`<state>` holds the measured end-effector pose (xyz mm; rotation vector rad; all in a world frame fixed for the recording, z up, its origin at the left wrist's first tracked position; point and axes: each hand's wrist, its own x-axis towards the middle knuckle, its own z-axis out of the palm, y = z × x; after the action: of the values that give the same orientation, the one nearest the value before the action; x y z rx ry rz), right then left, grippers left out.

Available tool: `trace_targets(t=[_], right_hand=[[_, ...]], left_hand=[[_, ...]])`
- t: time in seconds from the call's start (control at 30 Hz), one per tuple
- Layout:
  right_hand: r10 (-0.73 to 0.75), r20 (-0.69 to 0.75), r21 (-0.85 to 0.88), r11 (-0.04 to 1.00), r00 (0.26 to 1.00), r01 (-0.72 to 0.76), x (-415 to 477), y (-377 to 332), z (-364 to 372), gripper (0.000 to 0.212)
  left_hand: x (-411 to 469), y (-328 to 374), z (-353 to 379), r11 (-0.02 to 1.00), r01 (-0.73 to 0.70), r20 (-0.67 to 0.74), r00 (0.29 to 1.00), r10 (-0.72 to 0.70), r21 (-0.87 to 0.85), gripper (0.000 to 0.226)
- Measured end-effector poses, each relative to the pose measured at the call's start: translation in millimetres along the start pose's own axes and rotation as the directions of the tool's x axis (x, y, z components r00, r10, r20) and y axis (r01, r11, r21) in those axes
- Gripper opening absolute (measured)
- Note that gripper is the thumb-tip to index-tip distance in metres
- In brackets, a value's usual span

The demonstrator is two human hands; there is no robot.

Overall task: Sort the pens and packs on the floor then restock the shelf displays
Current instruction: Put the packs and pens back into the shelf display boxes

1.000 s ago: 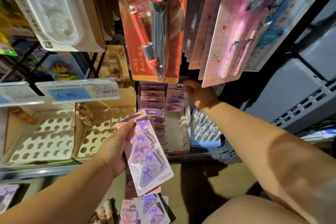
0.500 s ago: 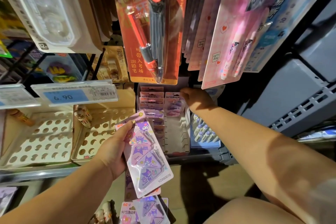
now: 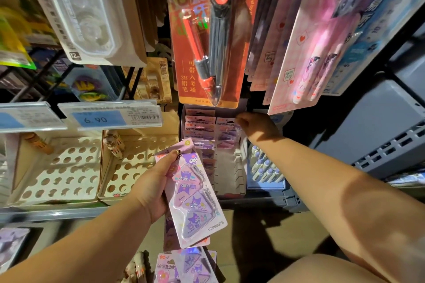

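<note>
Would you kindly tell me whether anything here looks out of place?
Yes: purple packs lie loose on the floor, while the display box above has bare front slots. The left hand holds a matching stack.

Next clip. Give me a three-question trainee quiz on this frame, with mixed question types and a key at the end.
1. True or false: the left hand holds a purple clip pack.
2. The blue price label reads: A 6.90, B 9.60, C 12.00.
3. Fill in: the right hand reaches into the slotted display box, which sits ___ the hanging orange compass card.
Key: 1 true; 2 A; 3 below.
</note>
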<state>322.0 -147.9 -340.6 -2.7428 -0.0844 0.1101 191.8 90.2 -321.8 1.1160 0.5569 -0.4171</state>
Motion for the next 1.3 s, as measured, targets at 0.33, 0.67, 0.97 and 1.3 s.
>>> trace_targets(t=[0.33, 0.67, 0.97, 1.3], right_hand=[[-0.111, 0.133, 0.657, 0.754, 0.985, -0.003, -69, -80, -22, 0.016], [-0.175, 0.42, 0.642, 0.75, 0.891, -0.156, -81, -73, -19, 0.018], [0.118, 0.238, 0.641, 0.726, 0.964, -0.247, -67, -26, -70, 0.023], [0.171, 0.019, 0.363, 0.917, 0.985, -0.166, -49, -14, -74, 0.034]], left_hand=[[-12, 7, 18, 0.998, -0.033, 0.022, 0.999, 0.032, 0.056, 0.026], [-24, -3, 23, 0.972, -0.078, 0.028, 0.997, 0.073, 0.222, 0.055], [-19, -10, 13, 0.993, -0.029, 0.057, 0.998, 0.022, 0.114, 0.02], [-13, -13, 10, 0.993, -0.069, 0.046, 0.997, 0.065, 0.095, 0.015]])
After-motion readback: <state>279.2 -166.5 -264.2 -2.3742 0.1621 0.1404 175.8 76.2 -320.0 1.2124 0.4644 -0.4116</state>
